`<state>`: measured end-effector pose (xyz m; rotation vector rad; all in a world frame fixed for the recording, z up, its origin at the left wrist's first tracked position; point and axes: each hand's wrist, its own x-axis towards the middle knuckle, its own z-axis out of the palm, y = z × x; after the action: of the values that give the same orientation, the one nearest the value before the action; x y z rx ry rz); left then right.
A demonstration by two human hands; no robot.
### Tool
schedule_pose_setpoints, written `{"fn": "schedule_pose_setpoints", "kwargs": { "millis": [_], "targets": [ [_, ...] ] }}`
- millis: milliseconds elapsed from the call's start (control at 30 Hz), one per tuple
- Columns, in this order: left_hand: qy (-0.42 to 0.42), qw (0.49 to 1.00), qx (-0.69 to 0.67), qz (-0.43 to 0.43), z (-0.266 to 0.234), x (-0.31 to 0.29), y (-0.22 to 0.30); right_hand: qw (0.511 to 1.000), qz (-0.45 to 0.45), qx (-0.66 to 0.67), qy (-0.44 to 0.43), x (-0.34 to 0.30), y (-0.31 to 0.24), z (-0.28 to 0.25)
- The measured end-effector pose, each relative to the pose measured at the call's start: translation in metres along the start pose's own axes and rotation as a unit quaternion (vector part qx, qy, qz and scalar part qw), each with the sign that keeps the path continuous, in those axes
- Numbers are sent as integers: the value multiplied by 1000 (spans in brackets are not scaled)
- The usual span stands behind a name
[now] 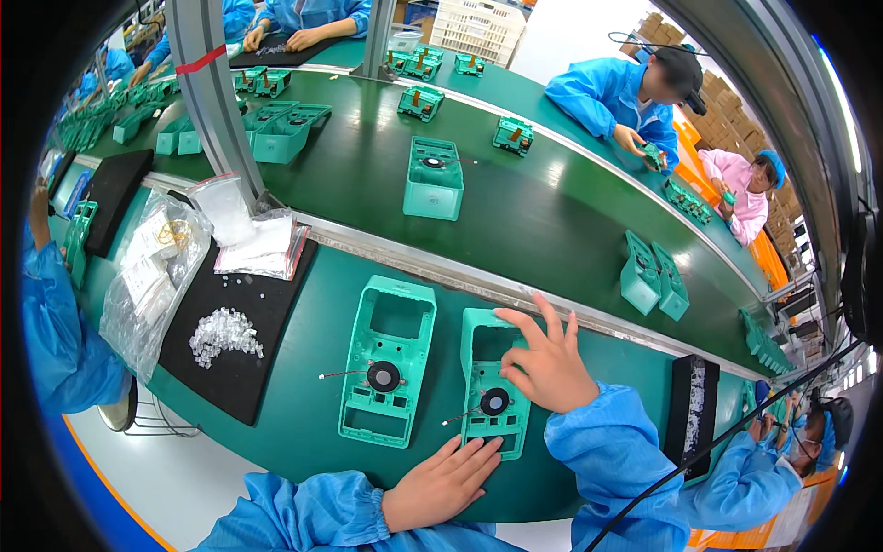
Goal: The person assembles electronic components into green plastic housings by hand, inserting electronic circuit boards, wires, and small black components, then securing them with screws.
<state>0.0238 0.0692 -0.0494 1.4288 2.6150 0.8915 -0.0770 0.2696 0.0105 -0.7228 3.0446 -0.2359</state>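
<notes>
On the green bench in front of me lie two green plastic housings, each with a small round black fan and a thin wire. My left hand (pixel 446 483) rests flat, fingers stretched out, at the near end of the right housing (pixel 511 443). Above that housing's right side is my right hand (pixel 549 361), thumb and index finger pinched together and the other fingers raised. Anything between those fingertips is too small or hidden to make out. The left housing (pixel 384 294) is untouched, its fan (pixel 384 375) facing up.
To the left, a black mat (pixel 230 391) bears a pile of small clear pieces (pixel 225 336) and plastic bags (pixel 262 244). A black tray (pixel 690 405) stands at the right. Beyond a metal rail, a green conveyor (pixel 368 193) carries more housings. Co-workers sit around; a dark cable crosses at lower right.
</notes>
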Motion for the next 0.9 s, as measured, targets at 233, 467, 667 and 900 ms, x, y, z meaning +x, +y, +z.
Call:
{"fn": "schedule_pose_setpoints", "kwargs": {
  "millis": [233,467,667,900],
  "targets": [
    [-5,1000,-11,1,-1,0,-1,1000,4,-17,12,5,-5,2],
    [-11,1000,-22,-4,-2,1,0,999,16,-46,11,7,-11,4],
    [-6,1000,-17,0,-4,3,-2,997,7,-74,1,10,-14,6],
    [2,1000,-28,2,-2,2,-3,997,39,-68,-1,8,-15,7]
  ]
}}
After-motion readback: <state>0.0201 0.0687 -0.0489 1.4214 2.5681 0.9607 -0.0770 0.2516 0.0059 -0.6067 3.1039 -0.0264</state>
